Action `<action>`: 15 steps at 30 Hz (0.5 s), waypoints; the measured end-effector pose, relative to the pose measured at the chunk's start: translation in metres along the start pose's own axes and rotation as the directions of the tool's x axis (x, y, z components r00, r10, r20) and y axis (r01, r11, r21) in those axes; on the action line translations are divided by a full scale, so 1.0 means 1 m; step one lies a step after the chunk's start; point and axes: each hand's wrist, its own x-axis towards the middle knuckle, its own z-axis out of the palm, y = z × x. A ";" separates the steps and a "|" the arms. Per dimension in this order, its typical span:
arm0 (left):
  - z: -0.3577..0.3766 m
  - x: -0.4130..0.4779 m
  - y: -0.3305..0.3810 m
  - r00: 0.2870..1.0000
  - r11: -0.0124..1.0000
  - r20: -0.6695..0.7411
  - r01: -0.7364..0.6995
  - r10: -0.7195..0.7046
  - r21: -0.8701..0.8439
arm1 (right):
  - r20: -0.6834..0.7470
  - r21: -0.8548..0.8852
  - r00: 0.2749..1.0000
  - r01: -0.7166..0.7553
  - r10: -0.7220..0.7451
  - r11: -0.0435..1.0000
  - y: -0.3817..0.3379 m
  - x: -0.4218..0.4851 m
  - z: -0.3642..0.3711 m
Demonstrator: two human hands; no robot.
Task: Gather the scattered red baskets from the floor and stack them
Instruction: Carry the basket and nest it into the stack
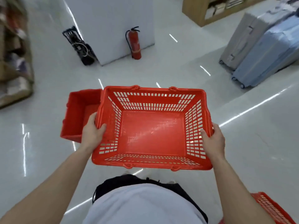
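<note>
I hold an empty red slotted basket (152,126) level in front of me, above the floor. My left hand (93,131) grips its left rim and my right hand (212,141) grips its right rim. A second red basket (77,113) rests on the floor to the left, partly hidden behind the held one. The corner of a third red basket (271,206) shows at the bottom right, beside my right forearm.
A red fire extinguisher (135,43) stands against a white pillar (113,25), with a black folded trolley (79,46) at its left side. Suitcases (262,50) stand at the right. Shelves (14,50) line the left edge, another shelf (210,8) stands far back.
</note>
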 end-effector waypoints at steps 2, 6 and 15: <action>-0.029 -0.003 -0.030 0.997 0.998 -0.052 0.059 -0.060 -0.014 | 0.054 -0.007 0.998 0.043 -0.042 0.999 -0.024 -0.005 0.032; -0.089 -0.007 -0.097 0.974 0.985 -0.151 0.162 -0.168 -0.054 | 0.171 -0.030 0.979 0.116 -0.109 0.993 -0.075 -0.020 0.104; -0.190 0.001 -0.223 0.887 0.913 -0.241 0.345 -0.393 -0.219 | 0.372 -0.074 0.904 0.257 -0.213 0.963 -0.175 -0.066 0.253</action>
